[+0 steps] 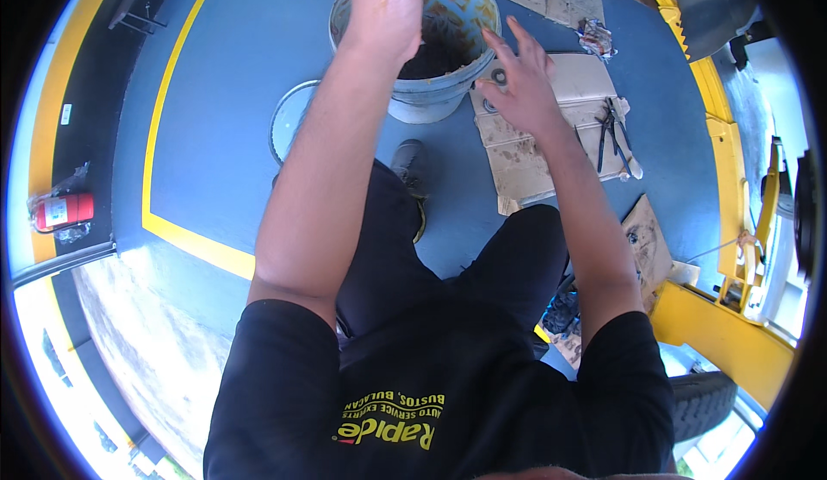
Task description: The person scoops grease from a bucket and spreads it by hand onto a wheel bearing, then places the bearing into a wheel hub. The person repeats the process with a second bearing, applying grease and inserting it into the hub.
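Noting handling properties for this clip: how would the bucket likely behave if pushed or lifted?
The bucket is probably heavier than when empty, since a dark mass shows inside. Its wall looks like smooth, moulded plastic, so it would likely stay stiff. The yellowish-brown smears inside resemble grease, so that surface may be slippery.

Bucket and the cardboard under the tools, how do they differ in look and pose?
The bucket is round and pale; the cardboard is angular and tan. The bucket is deep and open-topped; the cardboard lies flat on the floor. Both are stained.
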`<state>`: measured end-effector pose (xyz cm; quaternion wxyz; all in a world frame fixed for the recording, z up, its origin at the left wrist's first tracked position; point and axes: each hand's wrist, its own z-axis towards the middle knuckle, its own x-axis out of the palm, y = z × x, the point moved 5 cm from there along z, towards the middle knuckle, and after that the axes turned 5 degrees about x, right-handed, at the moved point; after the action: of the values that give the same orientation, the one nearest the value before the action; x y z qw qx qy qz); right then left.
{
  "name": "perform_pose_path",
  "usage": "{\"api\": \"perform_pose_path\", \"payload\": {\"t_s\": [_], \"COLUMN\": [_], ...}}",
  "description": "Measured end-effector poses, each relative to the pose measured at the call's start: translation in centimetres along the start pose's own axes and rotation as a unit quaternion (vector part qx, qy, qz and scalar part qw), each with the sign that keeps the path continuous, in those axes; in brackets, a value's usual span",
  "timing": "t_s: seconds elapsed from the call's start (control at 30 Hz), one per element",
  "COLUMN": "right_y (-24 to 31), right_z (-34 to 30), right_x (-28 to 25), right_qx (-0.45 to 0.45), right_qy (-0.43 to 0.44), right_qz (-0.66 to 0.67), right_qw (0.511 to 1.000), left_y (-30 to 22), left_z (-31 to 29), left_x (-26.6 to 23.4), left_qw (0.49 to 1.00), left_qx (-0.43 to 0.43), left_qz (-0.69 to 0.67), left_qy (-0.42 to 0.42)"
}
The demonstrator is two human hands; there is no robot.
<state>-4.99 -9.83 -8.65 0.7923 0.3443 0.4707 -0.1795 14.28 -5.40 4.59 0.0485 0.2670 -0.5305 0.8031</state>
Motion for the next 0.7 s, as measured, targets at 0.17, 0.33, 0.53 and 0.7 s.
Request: {"api": "perform_pose_path", "payload": {"t_s": [0.17,0.33,0.53,0.7], "right_y": [1.6,1.6,1.9,1.2], "right_z": [1.1,-2.0,-1.8,4.1], "right_x": [5.3,4.5,0.9,3.2], "right_qx": [0.002,-0.026,-0.041,-0.018], "right_qy": [0.092,0.124,0.176,0.245], "right_qz": [-0.256,-0.350,-0.361,-0.366], "right_qw": [0.962,0.928,0.915,0.898], "left_y": [1.9,0.4,0.0,0.0], "left_z": [1.7,2.4,1.0,1.0], "left_x": [1.9,3.6,0.3,0.2], "left_qw": [1.000,0.998,0.998,0.998], "left_qx": [-0.004,0.013,0.011,0.027], "left_qz": [-0.006,-0.011,0.066,0.045], "left_qy": [0.025,0.057,0.006,0.020]}}
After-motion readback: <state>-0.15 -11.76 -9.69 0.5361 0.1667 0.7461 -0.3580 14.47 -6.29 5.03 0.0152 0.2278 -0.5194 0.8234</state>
